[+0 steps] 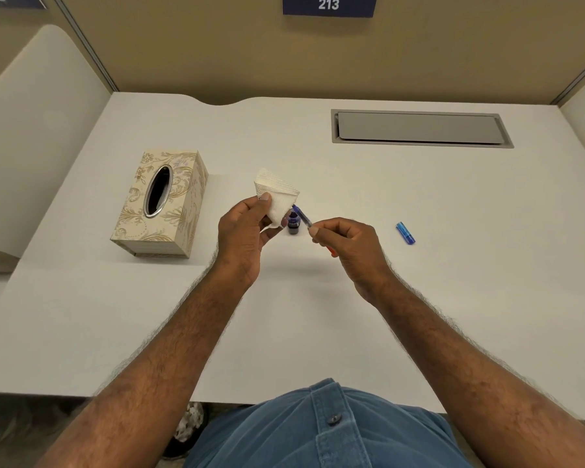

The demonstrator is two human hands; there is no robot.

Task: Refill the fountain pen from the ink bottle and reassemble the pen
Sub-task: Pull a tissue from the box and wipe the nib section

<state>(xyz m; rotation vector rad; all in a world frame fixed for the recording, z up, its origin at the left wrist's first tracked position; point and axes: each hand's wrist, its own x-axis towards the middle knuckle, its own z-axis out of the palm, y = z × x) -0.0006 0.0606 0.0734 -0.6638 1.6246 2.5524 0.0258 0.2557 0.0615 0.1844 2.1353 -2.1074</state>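
Left hand (247, 228) pinching embossed folded tissue (277, 201), right hand (345, 244) gripping slim translucent pen (303, 217) (nib end above small dark ink bottle (293, 226)).

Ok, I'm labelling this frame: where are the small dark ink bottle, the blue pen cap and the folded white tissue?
Small dark ink bottle (293, 228), head view, its glass body.
Blue pen cap (405, 233), head view, mid-length.
Folded white tissue (277, 197), head view, its centre.

Tissue box (161, 204) blocking left, pen cap (405, 233) right (small), ink bottle (293, 225) centre
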